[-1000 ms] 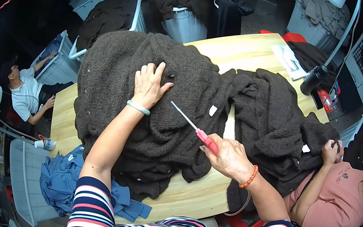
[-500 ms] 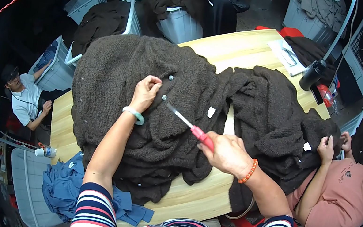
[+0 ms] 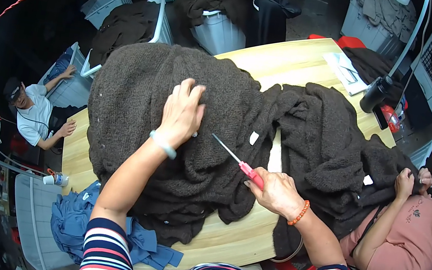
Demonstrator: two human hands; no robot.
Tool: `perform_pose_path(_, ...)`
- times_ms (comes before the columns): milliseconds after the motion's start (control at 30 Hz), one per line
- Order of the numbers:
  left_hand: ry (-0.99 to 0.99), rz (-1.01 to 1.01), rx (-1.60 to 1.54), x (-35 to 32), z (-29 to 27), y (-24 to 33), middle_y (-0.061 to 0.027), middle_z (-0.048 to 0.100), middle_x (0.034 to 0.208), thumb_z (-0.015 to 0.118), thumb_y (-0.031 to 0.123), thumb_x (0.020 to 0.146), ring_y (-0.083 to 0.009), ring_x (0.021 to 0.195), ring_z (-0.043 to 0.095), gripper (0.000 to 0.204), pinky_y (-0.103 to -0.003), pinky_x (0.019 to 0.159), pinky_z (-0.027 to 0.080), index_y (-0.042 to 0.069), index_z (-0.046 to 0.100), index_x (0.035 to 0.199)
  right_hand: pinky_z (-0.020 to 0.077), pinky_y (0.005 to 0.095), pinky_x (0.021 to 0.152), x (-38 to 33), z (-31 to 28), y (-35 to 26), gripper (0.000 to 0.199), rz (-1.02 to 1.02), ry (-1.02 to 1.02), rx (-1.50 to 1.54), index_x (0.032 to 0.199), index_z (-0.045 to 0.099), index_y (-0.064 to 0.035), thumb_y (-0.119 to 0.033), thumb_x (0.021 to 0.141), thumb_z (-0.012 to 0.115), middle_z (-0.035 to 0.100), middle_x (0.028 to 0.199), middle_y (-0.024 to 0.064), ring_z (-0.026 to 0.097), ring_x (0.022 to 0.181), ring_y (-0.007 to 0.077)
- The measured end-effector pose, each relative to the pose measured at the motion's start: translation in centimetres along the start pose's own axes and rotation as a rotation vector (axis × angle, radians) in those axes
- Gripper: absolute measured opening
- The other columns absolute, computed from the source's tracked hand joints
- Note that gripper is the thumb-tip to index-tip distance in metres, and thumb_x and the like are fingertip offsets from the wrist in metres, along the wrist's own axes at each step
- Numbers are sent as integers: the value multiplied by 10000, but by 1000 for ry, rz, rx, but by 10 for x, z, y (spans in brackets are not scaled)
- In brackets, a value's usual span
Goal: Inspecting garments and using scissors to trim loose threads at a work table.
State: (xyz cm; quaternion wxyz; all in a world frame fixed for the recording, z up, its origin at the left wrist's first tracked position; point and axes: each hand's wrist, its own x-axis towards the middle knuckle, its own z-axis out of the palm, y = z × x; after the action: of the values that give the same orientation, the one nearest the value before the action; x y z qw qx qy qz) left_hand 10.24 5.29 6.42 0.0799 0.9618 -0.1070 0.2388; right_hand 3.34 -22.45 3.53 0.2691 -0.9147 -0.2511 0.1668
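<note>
A pile of dark brown knit garments [image 3: 128,81] is heaped over the table in front of me. My left hand [image 3: 182,111] lies on the knit with its fingers apart and slightly bent, a pale green bangle at its wrist. A small shiny button [image 3: 195,134] shows beside the heel of that hand; any cloth under the palm is hidden. My right hand [image 3: 278,192], with an orange bead bracelet, grips a pink-handled tool [image 3: 251,173] with a slim, tapering metal shaft. Its tip points up-left over the knit, right of my left hand. A white tag [image 3: 254,138] sits on the cloth.
At the right, a person in pink [image 3: 402,243] handles another part of the dark knits. A seated person [image 3: 33,109] is at the left. Blue cloth [image 3: 70,219] lies at the near-left table edge [image 3: 76,141]. A black bottle [image 3: 375,93] stands far right; grey bins [image 3: 218,31] stand behind.
My left hand has gone from a pinch by the buttons to spread fingers on the knit, covering where they showed. My right hand with the tool has shifted slightly right and down.
</note>
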Motion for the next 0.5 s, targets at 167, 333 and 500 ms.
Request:
perform_pose_path(167, -230, -97, -35, 12, 53, -45, -160, 571, 1063, 693, 62, 767, -346, 947, 604, 281, -424, 815, 498, 20, 617, 1035, 519, 501, 743, 4, -7, -5, 279, -7, 18, 28, 997, 594, -57, -319, 906, 619, 660, 769, 215, 653, 777, 421)
perform_pose_path(333, -74, -154, -304, -6, 72, -51, -82, 594, 786, 738, 46, 755, -238, 719, 608, 155, -342, 680, 508, 14, 613, 840, 522, 501, 736, 14, -28, -17, 246, 10, 113, -5, 944, 621, -40, -282, 900, 608, 665, 751, 218, 662, 777, 422)
perform_pose_path(500, -92, -336, -632, -11, 74, -57, 14, 614, 752, 762, 65, 782, -61, 678, 551, 139, -231, 639, 478, 28, 640, 837, 530, 495, 718, 29, -18, -22, 256, -118, 123, -27, 928, 623, -23, -276, 889, 616, 666, 748, 212, 671, 772, 407)
